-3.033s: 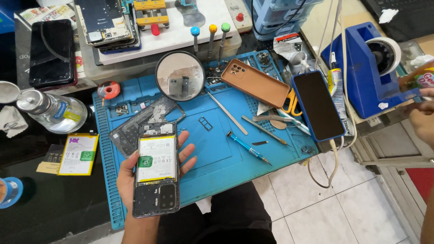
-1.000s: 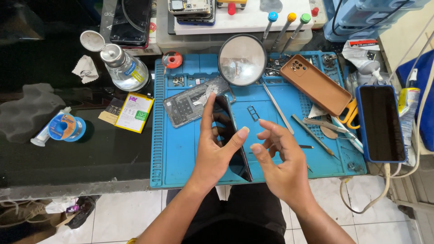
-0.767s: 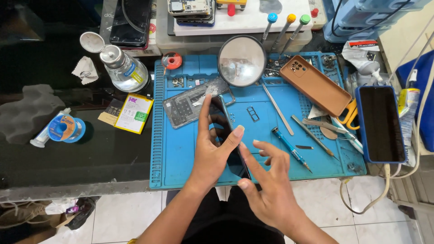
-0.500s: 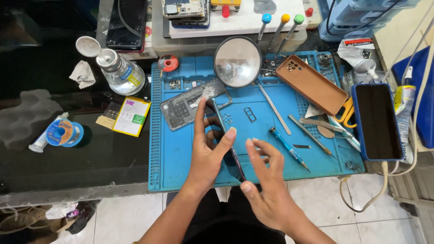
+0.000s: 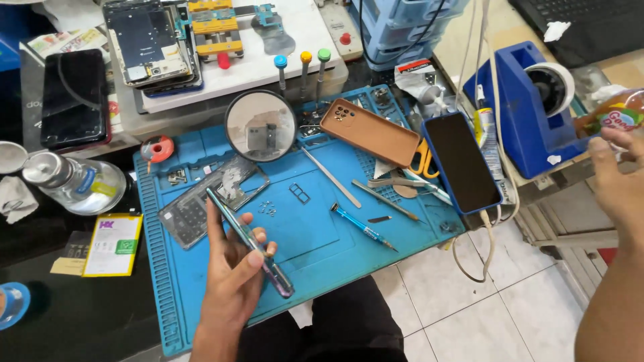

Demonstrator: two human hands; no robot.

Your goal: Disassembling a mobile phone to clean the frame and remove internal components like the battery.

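Note:
My left hand (image 5: 231, 285) holds a slim phone (image 5: 249, 243) edge-on over the near left part of the blue work mat (image 5: 315, 241), thumb and fingers wrapped round its lower half. My right hand (image 5: 620, 181) is far off at the right edge. Its fingertips reach a bottle with a colourful label (image 5: 617, 115) beside the blue tape dispenser (image 5: 520, 121). Whether they grip the bottle is unclear. Several tiny screws (image 5: 267, 209) lie on the mat just above the phone.
On the mat are a round mirror (image 5: 260, 126), a clear phone back frame (image 5: 201, 204), a brown phone case (image 5: 369, 132), a blue screwdriver (image 5: 362, 226), tweezers (image 5: 392, 184) and a dark phone on a cable (image 5: 461, 163). A metal-capped bottle (image 5: 74, 186) stands at the left.
My right hand has left the phone and swung far right to the bottle by the tape dispenser. My left hand has turned the phone edge-on. The view has shifted right.

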